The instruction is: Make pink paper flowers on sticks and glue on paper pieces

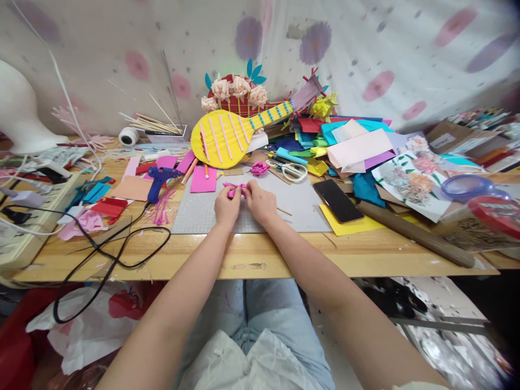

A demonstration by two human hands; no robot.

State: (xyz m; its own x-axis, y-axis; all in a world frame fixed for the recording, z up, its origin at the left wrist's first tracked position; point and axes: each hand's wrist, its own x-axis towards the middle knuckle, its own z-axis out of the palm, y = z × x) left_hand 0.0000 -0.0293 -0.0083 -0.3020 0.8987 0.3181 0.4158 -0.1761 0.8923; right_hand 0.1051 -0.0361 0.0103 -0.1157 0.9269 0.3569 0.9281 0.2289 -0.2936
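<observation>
Over the grey cutting mat [199, 214], my left hand [226, 207] and my right hand [261, 201] meet, their fingers pinched on a strip of magenta crepe paper [232, 189]. Most of the strip is hidden by the fingers. A thin wooden stick [284, 211] juts out on the right from under my right hand; whether I hold it is unclear. Just beyond the hands sits a crumpled magenta paper flower [259, 168]. White-handled scissors [294, 171] lie to its right, and a flat magenta paper square [203, 179] is to the left.
A yellow paper lute [221, 140] leans at the back. On the left are a blue glue gun [159, 183], its looping black cable [109, 261] and a power strip [40, 216]. A phone [338, 201], a wooden rod [414, 233] and piled coloured paper [359, 149] lie on the right.
</observation>
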